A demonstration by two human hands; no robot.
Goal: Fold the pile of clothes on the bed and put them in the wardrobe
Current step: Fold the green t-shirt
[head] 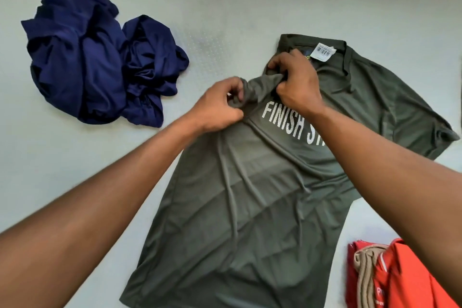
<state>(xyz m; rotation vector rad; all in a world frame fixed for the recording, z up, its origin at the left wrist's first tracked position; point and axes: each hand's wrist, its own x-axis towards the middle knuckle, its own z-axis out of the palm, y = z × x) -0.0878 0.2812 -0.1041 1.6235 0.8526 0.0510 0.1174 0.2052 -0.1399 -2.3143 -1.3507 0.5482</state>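
Hem nearest you, the olive T-shirt [250, 207] lies flat on the bed [75, 182], long axis running 7 to 1 o'clock. Both hands pinch its bunched sleeve [257, 85]: left hand [220, 105] at its 9 o'clock, right hand [297, 80] at 3, nearer the collar. Judged next: draw it out toward 10 o'clock.

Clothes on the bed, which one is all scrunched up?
The dark blue one, crumpled at far left. The green T-shirt lies spread out; the orange one looks folded.

The T-shirt [250, 195] is seen olive green, lettered white; the crumpled clothes [100, 65] navy; the folded garment [412, 280] orange-red.
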